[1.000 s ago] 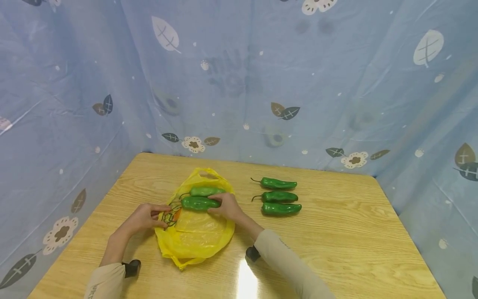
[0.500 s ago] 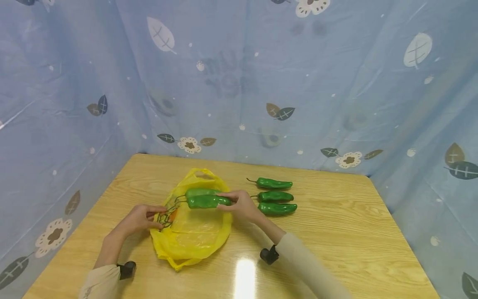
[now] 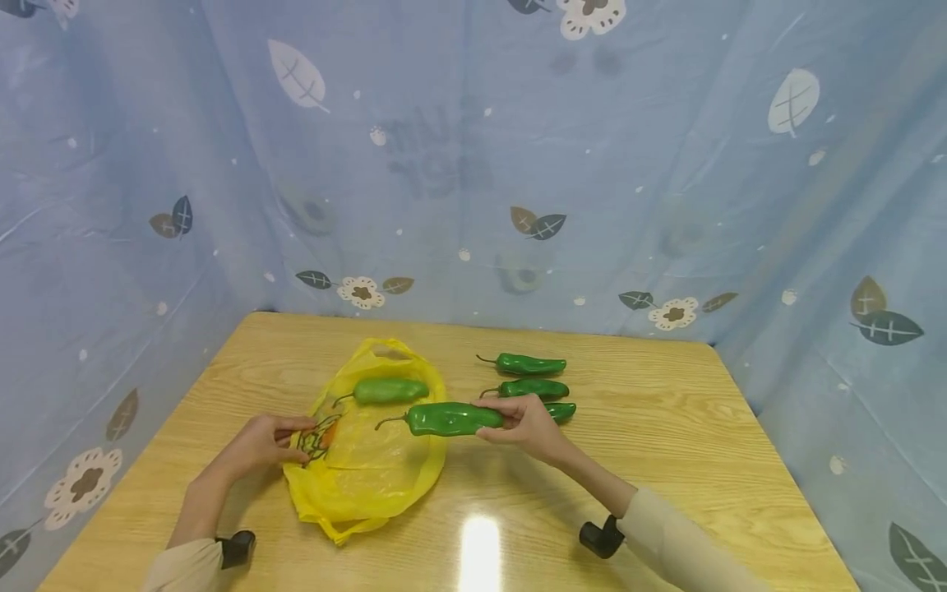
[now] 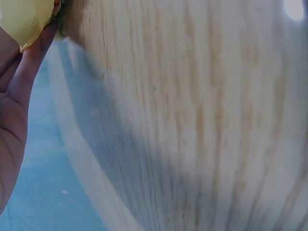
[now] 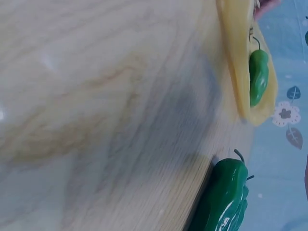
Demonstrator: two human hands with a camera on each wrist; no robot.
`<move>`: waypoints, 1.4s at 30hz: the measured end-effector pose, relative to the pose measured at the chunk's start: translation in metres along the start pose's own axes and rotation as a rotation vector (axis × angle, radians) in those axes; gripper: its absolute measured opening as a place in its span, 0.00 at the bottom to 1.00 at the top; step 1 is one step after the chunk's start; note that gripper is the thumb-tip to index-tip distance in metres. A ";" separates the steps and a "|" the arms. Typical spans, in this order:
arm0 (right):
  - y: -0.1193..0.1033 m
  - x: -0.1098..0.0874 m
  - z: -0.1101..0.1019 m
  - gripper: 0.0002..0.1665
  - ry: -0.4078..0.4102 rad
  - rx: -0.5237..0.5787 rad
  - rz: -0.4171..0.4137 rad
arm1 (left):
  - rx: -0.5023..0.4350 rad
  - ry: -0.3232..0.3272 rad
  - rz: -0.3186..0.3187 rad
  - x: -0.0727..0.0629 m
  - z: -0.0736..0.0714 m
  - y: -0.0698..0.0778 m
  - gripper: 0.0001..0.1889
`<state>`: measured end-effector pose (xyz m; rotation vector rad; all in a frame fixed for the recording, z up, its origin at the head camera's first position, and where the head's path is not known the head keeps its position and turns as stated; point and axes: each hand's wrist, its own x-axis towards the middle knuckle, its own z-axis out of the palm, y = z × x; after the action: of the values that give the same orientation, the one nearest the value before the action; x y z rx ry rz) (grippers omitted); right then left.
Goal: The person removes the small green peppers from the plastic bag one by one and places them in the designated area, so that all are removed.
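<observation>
My right hand point(image 3: 531, 427) grips the blunt end of a green pepper point(image 3: 447, 418), held above the table with its stem pointing left. Below and left of it, a yellow plastic bag point(image 3: 355, 493) lies spread on the table. One lighter green pepper point(image 3: 390, 390) rests on the bag; the right wrist view shows this pepper point(image 5: 259, 77) too. At the bag's left edge, by its dark and orange print, my left hand point(image 3: 255, 448) pinches the plastic between thumb and fingers. The left wrist view catches part of this hand point(image 4: 17, 106) beside a corner of yellow bag point(image 4: 26, 19).
Right of the bag, three darker green peppers lie in a column: a far pepper point(image 3: 531, 364), a middle pepper point(image 3: 534, 387) and a near pepper point(image 3: 560, 411) partly behind my right hand. A blue patterned curtain point(image 3: 473, 164) surrounds the wooden table point(image 3: 629, 477).
My right hand has lifted the pepper off the bag and carried it right and nearer to me. The left hand stays at the bag's edge. The whole head view has shifted slightly.
</observation>
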<state>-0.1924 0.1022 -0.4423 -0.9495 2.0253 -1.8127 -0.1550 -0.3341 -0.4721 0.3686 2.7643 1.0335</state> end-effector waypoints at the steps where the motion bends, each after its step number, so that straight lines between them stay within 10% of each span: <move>1: -0.001 -0.004 -0.001 0.26 -0.012 0.009 -0.005 | -0.002 0.000 -0.008 0.000 0.000 0.000 0.30; 42: -0.023 -0.143 -0.019 0.22 -0.062 0.159 0.116 | -0.010 -0.044 0.005 -0.001 -0.002 0.000 0.29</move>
<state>-0.0894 0.2054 -0.4495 -0.8158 1.8282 -1.8275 -0.1540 -0.3352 -0.4704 0.3919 2.7201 1.0276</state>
